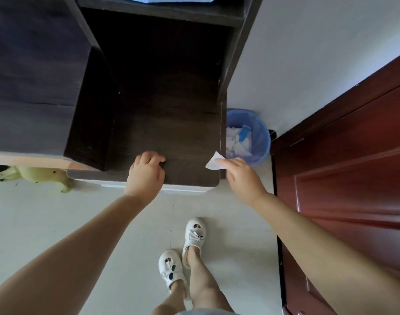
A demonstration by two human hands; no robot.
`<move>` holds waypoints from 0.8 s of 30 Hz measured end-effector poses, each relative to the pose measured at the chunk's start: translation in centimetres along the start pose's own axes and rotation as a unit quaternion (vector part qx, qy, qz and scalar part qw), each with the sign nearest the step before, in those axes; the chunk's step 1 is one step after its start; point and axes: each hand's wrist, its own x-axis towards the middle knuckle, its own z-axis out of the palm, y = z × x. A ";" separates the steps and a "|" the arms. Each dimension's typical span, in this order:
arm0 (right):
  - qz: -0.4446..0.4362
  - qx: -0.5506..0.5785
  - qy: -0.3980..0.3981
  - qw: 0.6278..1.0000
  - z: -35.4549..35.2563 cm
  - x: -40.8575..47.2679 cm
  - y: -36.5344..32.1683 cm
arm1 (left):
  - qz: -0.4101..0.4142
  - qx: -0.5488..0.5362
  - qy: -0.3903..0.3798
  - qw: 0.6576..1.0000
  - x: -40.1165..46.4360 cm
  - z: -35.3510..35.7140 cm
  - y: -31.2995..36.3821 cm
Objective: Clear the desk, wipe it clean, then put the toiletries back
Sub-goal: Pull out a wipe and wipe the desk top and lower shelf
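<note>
The dark wooden desk (167, 123) fills the upper middle, its top bare. My left hand (146, 173) rests on its front edge with the fingers curled and nothing in them. My right hand (242, 176) reaches past the desk's right front corner and pinches a white wipe (213, 161). The wipe hangs over the corner, just beside the rim of a blue waste bin (260, 128). No toiletries are in view.
The blue bin stands on the floor right of the desk and holds crumpled white tissues. A red-brown door (342, 167) is at the right. A green plush toy (35, 175) hangs at the left under a pale ledge. My feet in white slippers (183, 253) stand on the tile floor.
</note>
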 end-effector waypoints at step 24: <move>0.369 0.151 -0.035 0.917 -14.9 2.8 23.6 | -0.015 -0.064 -0.145 0.987 7.0 16.1 22.6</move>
